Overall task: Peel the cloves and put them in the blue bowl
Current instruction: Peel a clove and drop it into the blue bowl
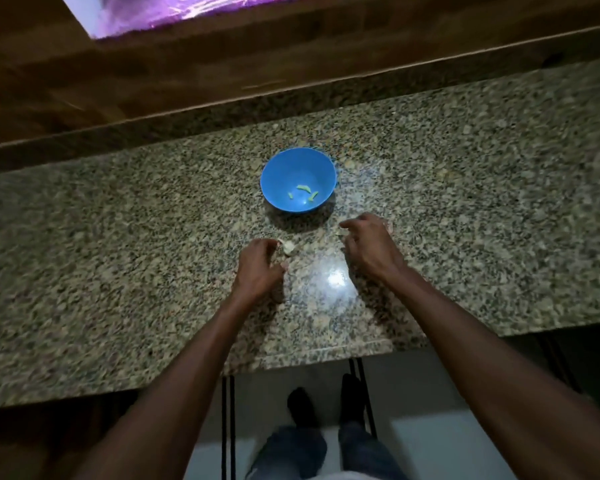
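Head view: one blurred, dim look down at a worktop with both arms reaching in from the bottom of the frame.
Counter (465, 188): speckled granite, filling the middle band of the frame from left edge to right edge, with a bright glare spot just below centre.
Wooden ledge (153, 71): brown, running across the top of the frame behind the counter.
Blue bowl (298, 180): upright on the counter just above centre, above and between the two hands, apart from both.
Peeled cloves (305, 192): a few small pale pieces lying in the lower right of the bowl's inside.
Right hand (369, 244): right of centre, below and right of the bowl, fingers curled downward over the counter; whether it pinches anything cannot be told through the blur.
Left hand (260, 268): left of centre, below the bowl, fingers curled around a pale garlic piece.
Garlic piece (288, 249): whitish, showing at the left hand's fingertips, well short of the bowl.
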